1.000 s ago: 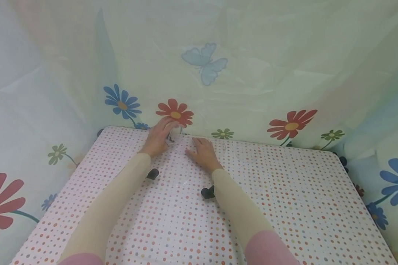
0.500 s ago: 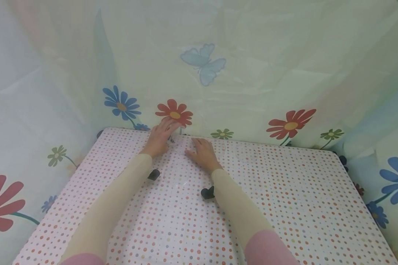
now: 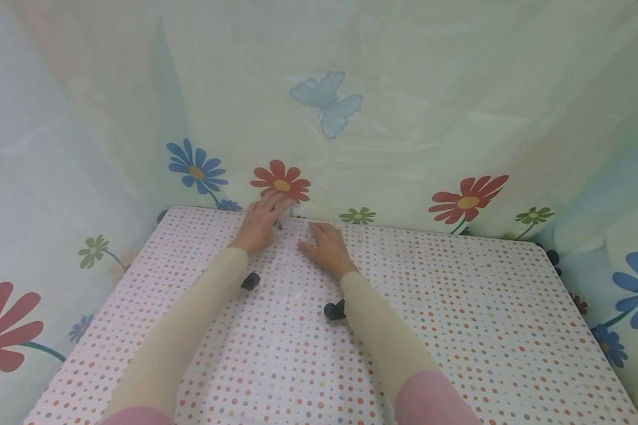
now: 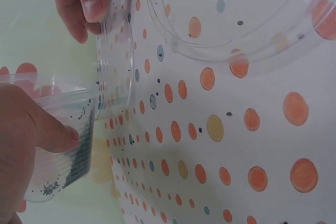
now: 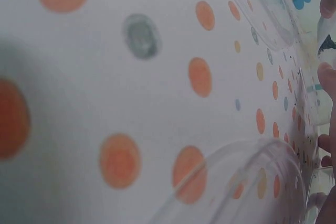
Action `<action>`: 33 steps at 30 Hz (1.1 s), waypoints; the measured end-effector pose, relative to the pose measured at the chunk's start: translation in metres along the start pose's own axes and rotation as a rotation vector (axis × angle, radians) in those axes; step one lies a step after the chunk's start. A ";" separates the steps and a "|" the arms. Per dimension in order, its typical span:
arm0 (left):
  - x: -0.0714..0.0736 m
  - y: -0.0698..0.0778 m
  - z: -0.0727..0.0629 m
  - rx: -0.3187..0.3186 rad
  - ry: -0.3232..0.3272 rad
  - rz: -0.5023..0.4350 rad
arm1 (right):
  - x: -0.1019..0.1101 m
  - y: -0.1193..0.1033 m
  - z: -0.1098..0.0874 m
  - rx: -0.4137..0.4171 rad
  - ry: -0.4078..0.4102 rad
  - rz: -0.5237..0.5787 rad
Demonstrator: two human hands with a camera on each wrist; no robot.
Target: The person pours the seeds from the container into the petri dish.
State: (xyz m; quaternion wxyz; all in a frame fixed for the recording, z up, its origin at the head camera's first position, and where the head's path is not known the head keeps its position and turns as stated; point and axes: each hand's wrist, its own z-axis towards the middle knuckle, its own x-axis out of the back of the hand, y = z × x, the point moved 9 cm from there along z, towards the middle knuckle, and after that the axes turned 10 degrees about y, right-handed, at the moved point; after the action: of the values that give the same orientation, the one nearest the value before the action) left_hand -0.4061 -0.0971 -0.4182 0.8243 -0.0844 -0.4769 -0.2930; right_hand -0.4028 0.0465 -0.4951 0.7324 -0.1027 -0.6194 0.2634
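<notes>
My left hand grips a clear plastic cup near the table's back edge. The thumb lies along the cup's side in the left wrist view, and the cup is tilted. Small dark grains lie along its wall. Beside the cup, a clear shallow round dish lies on the table. My right hand rests low there, with fingers extended and thumb spread; its fingertips are at that dish's rim. A larger clear round dish lies closer to the left wrist camera.
The dotted table carries more clear dishes, faint in the head view, one right of my right hand. Several loose dark grains are scattered on the cloth. A flowered backdrop stands behind the table's back edge.
My left hand has turned slightly over the cup, whose clear rim showed earlier and is now mostly covered in the head view. The right hand has stayed in place.
</notes>
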 end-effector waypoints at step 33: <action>0.000 0.013 0.001 -0.077 -0.019 0.100 | 0.001 -0.001 0.000 0.011 0.000 -0.006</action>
State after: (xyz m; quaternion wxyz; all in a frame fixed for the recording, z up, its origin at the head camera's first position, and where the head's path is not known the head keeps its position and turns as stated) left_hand -0.3994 -0.0857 -0.4158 0.8296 -0.1425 -0.4682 -0.2688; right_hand -0.4021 0.0462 -0.4940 0.7338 -0.0968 -0.6181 0.2647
